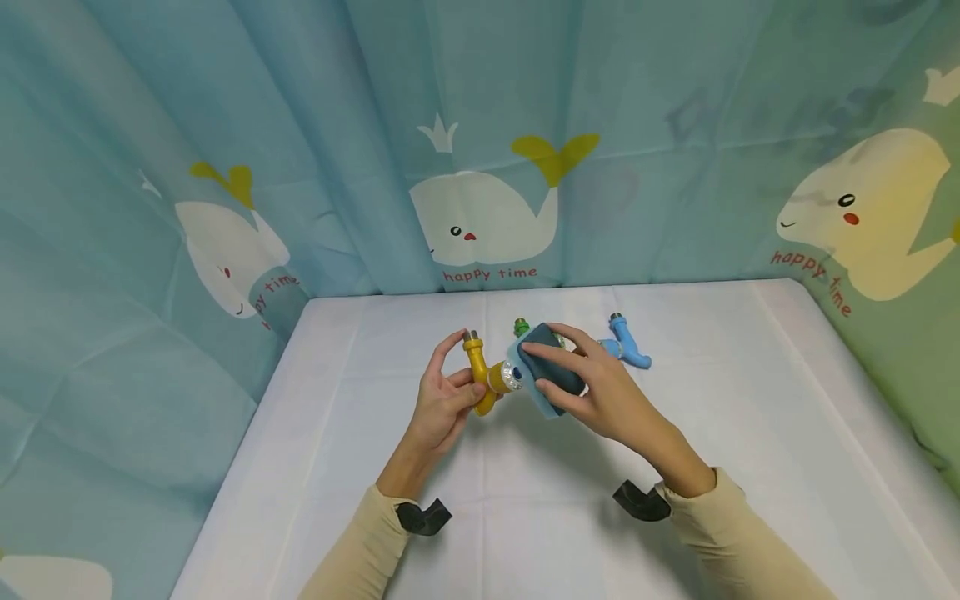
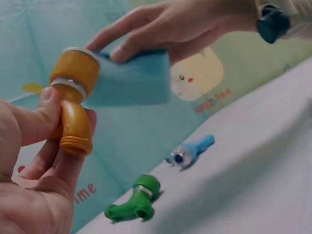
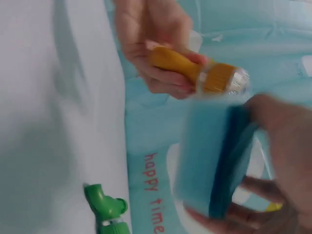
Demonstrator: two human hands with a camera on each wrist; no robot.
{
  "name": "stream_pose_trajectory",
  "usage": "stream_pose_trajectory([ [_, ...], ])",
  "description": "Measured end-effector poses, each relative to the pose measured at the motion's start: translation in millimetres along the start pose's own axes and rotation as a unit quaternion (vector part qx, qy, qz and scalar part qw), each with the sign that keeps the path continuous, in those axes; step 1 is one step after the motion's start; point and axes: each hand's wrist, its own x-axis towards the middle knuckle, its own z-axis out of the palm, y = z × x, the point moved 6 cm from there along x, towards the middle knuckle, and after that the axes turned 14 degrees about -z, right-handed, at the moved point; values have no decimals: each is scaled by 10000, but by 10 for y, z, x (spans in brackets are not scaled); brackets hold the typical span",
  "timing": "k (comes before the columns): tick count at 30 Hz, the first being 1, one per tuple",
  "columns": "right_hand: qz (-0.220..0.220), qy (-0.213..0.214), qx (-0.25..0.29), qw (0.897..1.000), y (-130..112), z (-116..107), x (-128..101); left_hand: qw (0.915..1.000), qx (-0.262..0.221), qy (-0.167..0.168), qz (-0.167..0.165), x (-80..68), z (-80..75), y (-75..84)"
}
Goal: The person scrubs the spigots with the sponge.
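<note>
My left hand [image 1: 438, 408] grips a yellow faucet [image 1: 478, 367] above the table, thumb and fingers round its body. The faucet's round knob, with a silvery end, points towards the right hand. Opposite it, my right hand [image 1: 611, 392] pinches a sponge [image 3: 200, 151] that is light blue on one side and dark blue on the other. In the head view the sponge's light side is right at the knob's end. From the left wrist view, the sponge [image 2: 131, 83] looks blurred beside the yellow knob.
A green faucet [image 2: 139, 200] lies on the white table [image 1: 360, 467] behind the hands, mostly hidden by the sponge in the head view. Farther right lies a blue faucet [image 1: 632, 348]. A curtain [image 1: 337, 183] with whale prints stands along the table's back and sides.
</note>
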Motion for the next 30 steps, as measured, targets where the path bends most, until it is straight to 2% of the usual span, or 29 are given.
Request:
stream_pose_trajectory([
  [2, 16, 11, -43, 10000, -2, -19, 15, 9999, 103, 34, 43, -1, -5, 8],
  [5, -11, -16, 193, 9998, -22, -3, 46, 9996, 235, 99, 149, 2, -3, 34],
  [8, 67, -49, 147, 9999, -3, 30, 35, 9994, 170, 266, 104, -3, -11, 42],
  [11, 183, 278, -26, 9994, 32, 27, -3, 9986, -47, 517, -113, -22, -16, 20],
  [14, -54, 634, -19, 9980, -11, 46, -5, 9971, -193, 686, -267, -22, 7, 0],
  [18, -346, 776, -118, 9963, -66, 97, -4, 9954, -355, 821, -343, -19, 41, -6],
  [22, -202, 939, -365, 9947, -34, 90, -39, 9930, -411, 1074, -265, -28, 23, -7],
  [24, -214, 934, -380, 9947, -43, 87, -35, 9922, -201, 1228, -67, -21, 4, 11],
  [27, -256, 653, -566, 9959, -67, 110, -13, 9881, 465, 1410, 393, -26, 10, 75],
  [30, -118, 396, -1023, 9939, -44, 125, -8, 9735, 1359, 1623, 863, -43, 32, 141],
])
